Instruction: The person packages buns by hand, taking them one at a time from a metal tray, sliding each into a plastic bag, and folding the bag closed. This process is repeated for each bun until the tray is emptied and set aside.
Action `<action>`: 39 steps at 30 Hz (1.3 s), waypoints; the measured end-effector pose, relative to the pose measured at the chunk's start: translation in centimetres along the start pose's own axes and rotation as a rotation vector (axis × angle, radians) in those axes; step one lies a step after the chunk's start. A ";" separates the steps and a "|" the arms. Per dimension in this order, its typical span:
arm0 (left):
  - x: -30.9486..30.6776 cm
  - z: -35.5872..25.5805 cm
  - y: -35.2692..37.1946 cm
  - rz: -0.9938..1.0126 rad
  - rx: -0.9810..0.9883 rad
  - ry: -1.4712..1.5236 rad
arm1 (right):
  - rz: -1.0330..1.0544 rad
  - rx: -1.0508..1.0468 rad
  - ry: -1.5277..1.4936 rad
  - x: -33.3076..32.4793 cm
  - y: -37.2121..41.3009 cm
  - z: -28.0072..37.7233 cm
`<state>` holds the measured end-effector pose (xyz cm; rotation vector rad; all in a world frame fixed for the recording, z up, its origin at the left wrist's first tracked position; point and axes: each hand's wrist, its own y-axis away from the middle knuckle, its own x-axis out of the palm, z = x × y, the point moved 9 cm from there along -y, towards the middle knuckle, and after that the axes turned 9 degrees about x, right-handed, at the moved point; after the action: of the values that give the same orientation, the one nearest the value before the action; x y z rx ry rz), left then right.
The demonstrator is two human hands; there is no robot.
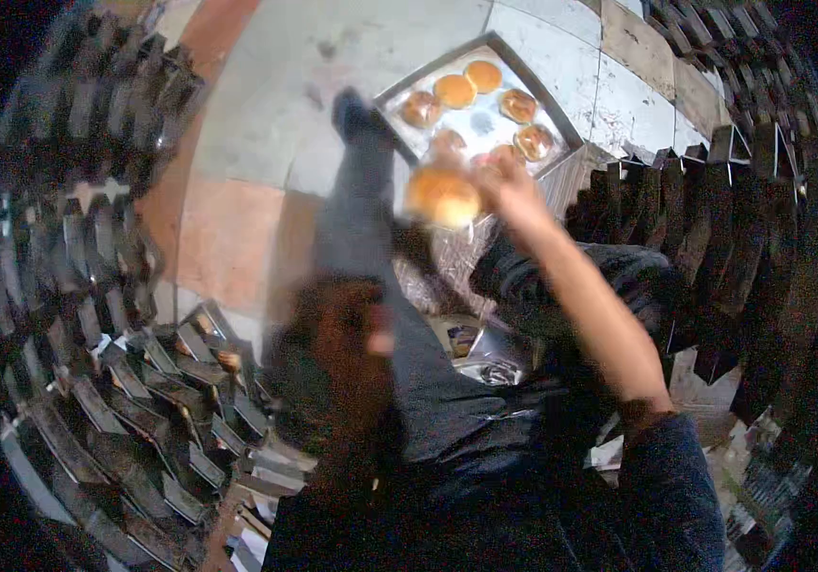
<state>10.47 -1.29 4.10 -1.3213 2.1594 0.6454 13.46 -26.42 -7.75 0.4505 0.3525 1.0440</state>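
My right hand [502, 183] is closed on the edge of a round golden-brown bun [443, 196], held just above the near side of a shallow metal tray [538, 91]. Motion blurs the bun and the fingertips. Inside the tray lie several more buns [483, 76], some with a shiny look. My left hand [371, 334] is near my left leg, dark and smeared by motion. Its fingers cannot be made out, nor whether it holds anything.
Piles of dark metal pans [142, 410] stand at my left, and more stacked pans [714, 219] rise at my right. Clear plastic material [494, 367] lies between my legs. Worn floor tiles [266, 124] stretch ahead. My left foot [356, 114] is beside the tray.
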 end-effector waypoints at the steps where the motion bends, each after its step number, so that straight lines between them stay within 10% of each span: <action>1: 5.3 4.1 1.7 0.118 -0.191 0.489 | 0.029 0.001 0.091 -2.3 -4.7 -1.9; 3: 8.1 -4.0 1.0 0.243 0.232 0.272 | -0.282 -0.071 0.427 -9.8 -13.0 -6.0; 5: 13.6 -3.7 2.6 0.318 0.209 -0.044 | -0.267 0.121 0.503 -18.7 -21.0 -16.2; 7: 19.5 1.6 4.8 0.500 0.052 -0.043 | 0.082 -0.117 1.595 -14.8 -16.5 -15.2; 8: 21.6 3.5 6.1 0.674 -0.105 -0.048 | 0.130 0.253 0.926 -12.3 -10.9 -13.2; 13: 15.4 -2.1 3.5 0.416 0.372 0.232 | 0.480 0.357 0.765 -6.0 12.4 -11.3; 18: 17.2 -3.5 4.6 0.480 0.537 0.277 | 0.086 -0.217 0.539 -7.1 20.7 -5.0; 24: 18.0 -2.0 4.1 0.490 0.401 0.004 | -0.029 -0.060 0.509 -7.7 21.3 -6.0; 26: 18.7 0.5 3.1 0.376 0.250 0.566 | -0.295 -0.629 0.672 -7.9 23.8 -2.9; 27: 19.8 1.8 4.2 0.632 -0.217 0.757 | -0.296 -0.645 0.709 -8.0 24.4 -2.4; 30: 20.0 1.9 5.8 0.928 -0.463 0.795 | -0.180 -0.702 0.775 -7.1 24.3 -2.7; 39: 19.1 3.3 6.7 0.921 -0.391 0.834 | -0.203 -0.806 0.941 -4.5 27.3 -1.7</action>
<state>-2.31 -8.91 -9.95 -0.7284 3.5229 1.0055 -9.76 -18.48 5.19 -0.8225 0.7365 1.0491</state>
